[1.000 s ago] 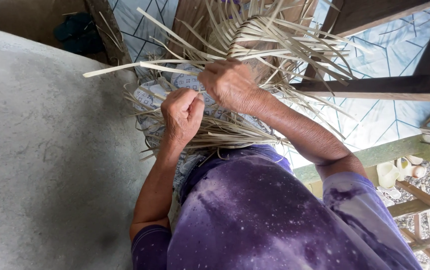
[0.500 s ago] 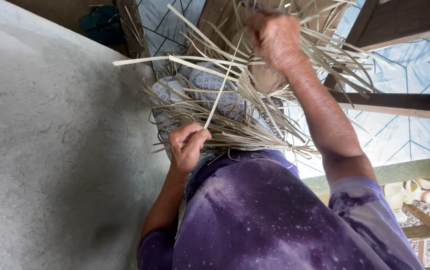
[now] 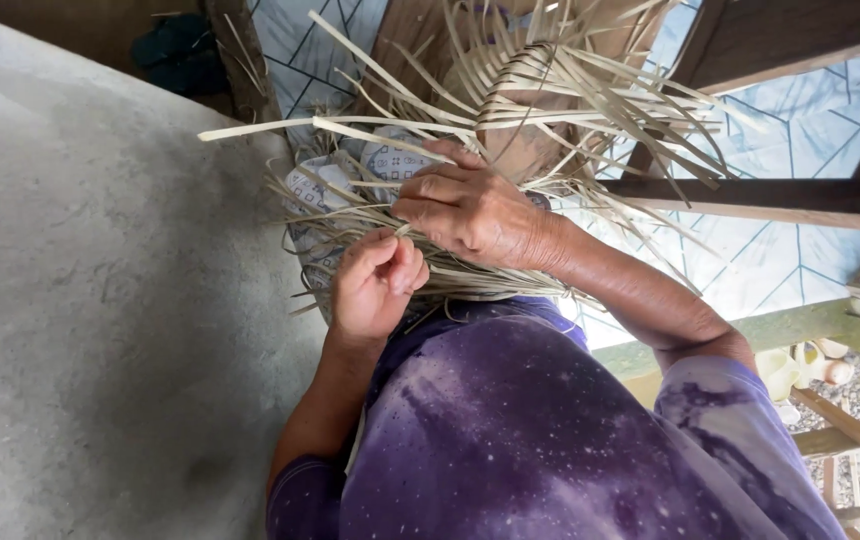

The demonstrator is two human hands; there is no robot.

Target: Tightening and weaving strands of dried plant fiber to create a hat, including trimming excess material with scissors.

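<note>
Grey concrete floor (bare) underlies both hands pinching pale weaving strips.

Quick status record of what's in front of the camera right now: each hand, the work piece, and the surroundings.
left hand: closed, pinching thin pale strips at the near edge of the weave
right hand: laid knuckles-up across the strips, fingers curled onto them, just beyond the left hand
woven strip work: partly woven, many loose pale strips fanning outward
patterned cloth: beneath the strips
purple shirt: worn by the person, fills the lower frame
concrete surface: grey, on the left
wooden beam: dark, on the right
</note>
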